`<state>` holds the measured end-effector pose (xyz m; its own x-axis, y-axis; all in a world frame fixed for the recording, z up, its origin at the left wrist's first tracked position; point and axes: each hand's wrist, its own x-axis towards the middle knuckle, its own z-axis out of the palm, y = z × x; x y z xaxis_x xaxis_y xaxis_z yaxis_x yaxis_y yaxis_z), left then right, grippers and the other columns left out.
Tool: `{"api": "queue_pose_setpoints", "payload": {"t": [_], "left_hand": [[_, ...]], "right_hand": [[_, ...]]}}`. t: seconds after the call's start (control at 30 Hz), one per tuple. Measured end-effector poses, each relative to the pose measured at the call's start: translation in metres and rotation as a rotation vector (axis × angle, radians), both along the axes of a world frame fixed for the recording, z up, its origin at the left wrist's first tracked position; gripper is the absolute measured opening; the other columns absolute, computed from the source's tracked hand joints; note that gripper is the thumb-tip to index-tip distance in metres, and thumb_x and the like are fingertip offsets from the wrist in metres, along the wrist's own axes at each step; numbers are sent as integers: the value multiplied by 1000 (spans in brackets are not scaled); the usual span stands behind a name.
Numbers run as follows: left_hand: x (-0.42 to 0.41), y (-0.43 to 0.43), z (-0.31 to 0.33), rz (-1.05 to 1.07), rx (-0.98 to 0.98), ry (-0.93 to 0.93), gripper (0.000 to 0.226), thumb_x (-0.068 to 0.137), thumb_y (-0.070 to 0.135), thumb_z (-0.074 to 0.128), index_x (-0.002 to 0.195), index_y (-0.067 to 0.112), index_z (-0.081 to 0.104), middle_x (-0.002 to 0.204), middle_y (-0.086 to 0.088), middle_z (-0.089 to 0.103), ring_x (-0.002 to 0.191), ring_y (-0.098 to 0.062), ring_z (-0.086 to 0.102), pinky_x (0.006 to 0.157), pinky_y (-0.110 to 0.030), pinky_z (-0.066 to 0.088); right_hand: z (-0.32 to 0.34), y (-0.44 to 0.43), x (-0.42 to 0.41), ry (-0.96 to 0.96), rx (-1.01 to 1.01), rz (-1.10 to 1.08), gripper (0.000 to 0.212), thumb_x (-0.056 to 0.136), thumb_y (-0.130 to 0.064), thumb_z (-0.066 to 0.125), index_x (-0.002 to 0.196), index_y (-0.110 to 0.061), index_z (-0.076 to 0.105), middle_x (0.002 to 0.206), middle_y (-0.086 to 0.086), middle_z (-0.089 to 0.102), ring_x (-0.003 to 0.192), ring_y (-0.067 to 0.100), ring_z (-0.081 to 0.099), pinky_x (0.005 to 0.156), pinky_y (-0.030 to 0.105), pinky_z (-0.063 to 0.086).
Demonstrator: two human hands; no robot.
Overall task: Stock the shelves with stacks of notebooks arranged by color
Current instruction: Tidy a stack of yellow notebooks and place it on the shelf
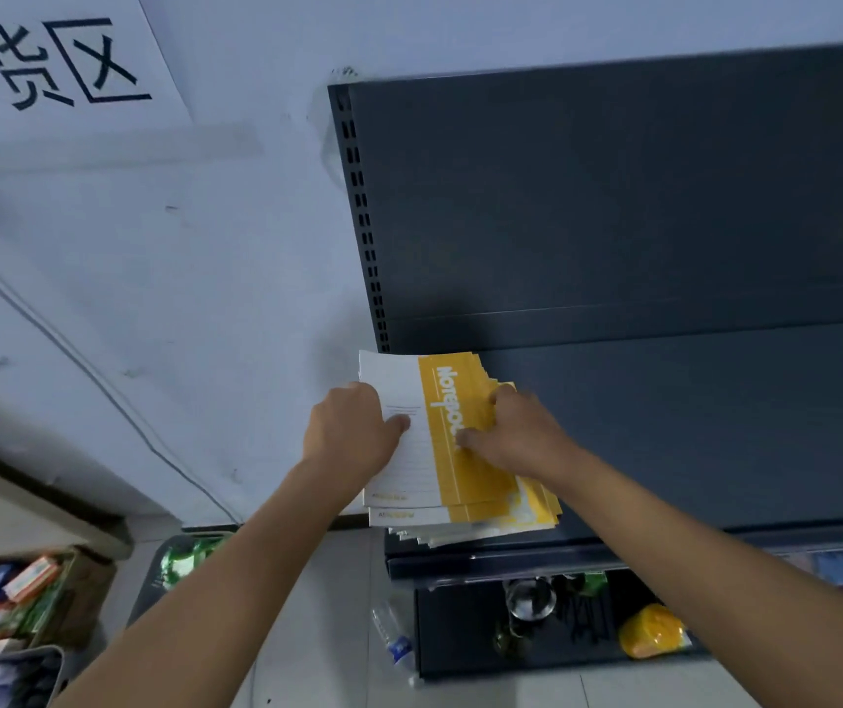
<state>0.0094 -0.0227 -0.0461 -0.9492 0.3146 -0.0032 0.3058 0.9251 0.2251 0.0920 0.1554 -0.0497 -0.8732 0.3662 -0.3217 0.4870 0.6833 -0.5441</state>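
Two bare forearms reach up to a stack of notebooks (465, 482) at the left end of the dark shelf (690, 426). The left hand (353, 426) grips the stack's white left edge, thumb on the top cover. The right hand (516, 431) clasps the yellow right edge, thumb likewise on top. The stack lies flat, its long axis running from the shelf's front lip toward the back panel. Its near end overhangs that lip and the notebooks are fanned unevenly. Both hands are equally near, so the next move is probably a push deeper onto the shelf.
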Motion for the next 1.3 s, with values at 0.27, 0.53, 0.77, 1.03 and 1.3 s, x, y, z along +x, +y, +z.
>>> {"api": "queue_pose_setpoints", "payload": {"t": [0.27,0.53,0.77,1.03,1.3], "left_hand": [[-2,0,6,8,36,-16,40,84,40,71,70,21,40,70,6,49,63,-15,50,46,-24,32],[-1,-3,9,60,60,-59,35,88,40,65,70,23,40,71,6,51,60,-9,49,44,-22,34],[3,-5,8,83,-2,21,40,92,46,60,68,21,39,69,5,50,58,-10,47,44,-23,31],[4,-16,15,105,-58,50,39,91,43,62,70,18,41,73,4,46,63,-14,49,50,-25,34],[-2,-21,22,247,157,-62,30,93,31,60,101,8,42,78,-1,50,63,-16,51,44,-26,35]], "right_hand": [[1,-11,9,-21,127,37,31,94,-44,58,97,-14,54,132,12,42,120,30,48,91,43,51],[2,-18,19,12,197,173,40,98,-45,50,115,-11,60,136,8,43,133,28,32,99,42,45],[-5,-31,36,87,317,247,48,102,-45,39,127,-7,56,137,6,50,134,25,38,103,43,42],[-11,-44,39,151,414,326,57,105,-47,28,131,-5,55,140,10,50,136,27,37,111,45,33],[-4,-43,34,229,227,185,31,101,-37,43,110,-13,60,111,4,64,113,25,48,96,40,43]]}}
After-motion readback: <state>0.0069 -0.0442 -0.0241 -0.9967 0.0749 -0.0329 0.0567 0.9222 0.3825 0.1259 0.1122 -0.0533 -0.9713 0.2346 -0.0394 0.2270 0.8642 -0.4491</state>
